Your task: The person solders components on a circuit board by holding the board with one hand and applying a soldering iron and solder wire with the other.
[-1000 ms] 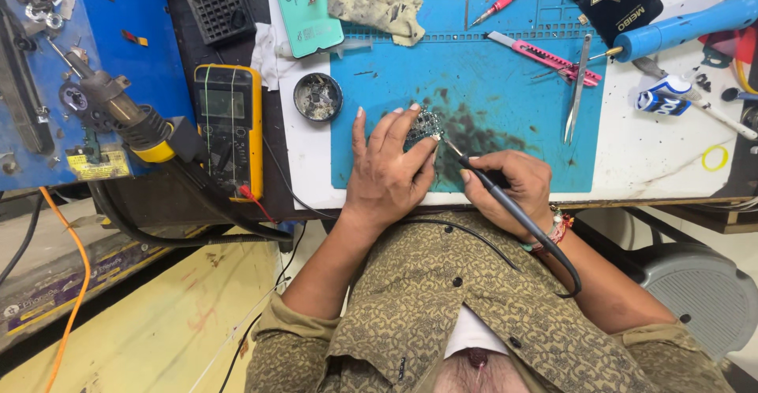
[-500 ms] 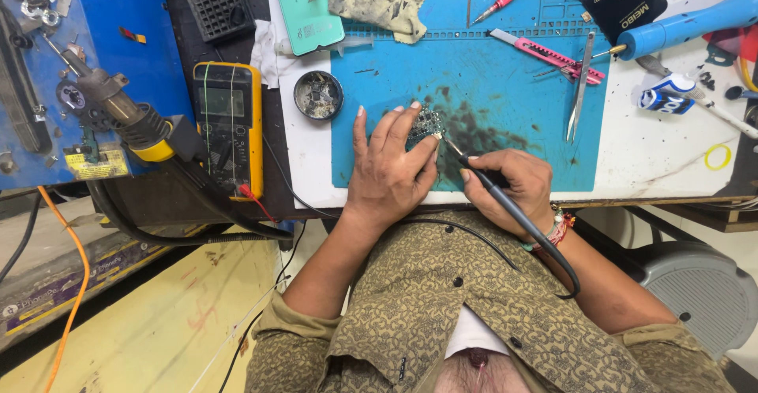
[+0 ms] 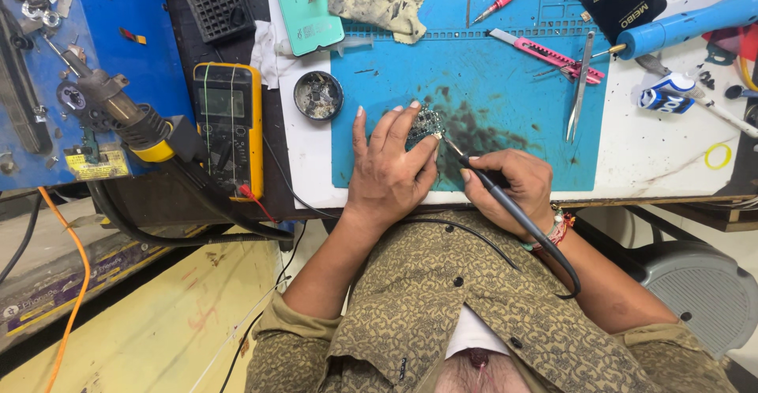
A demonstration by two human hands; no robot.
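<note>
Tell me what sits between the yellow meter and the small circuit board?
In the head view, a small round metal tin sits on the white tabletop between the yellow multimeter and the small circuit board.

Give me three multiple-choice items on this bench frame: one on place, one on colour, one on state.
1. Where does the yellow multimeter lie?
A. Left of the blue work mat
B. On the mat
C. Right of the mat

2. What colour is the utility knife at the mat's top edge?
A. Green
B. Pink
C. Black

3. What is the right hand doing?
A. Lying open and flat
B. Gripping the tweezers
C. Holding a soldering iron with its tip at the small circuit board

Answers:
1 A: the meter sits on the dark surface left of the mat.
2 B: its body is pink.
3 C: the fingers wrap the black handle while the left hand steadies the board; the tweezers lie untouched on the mat.
</note>
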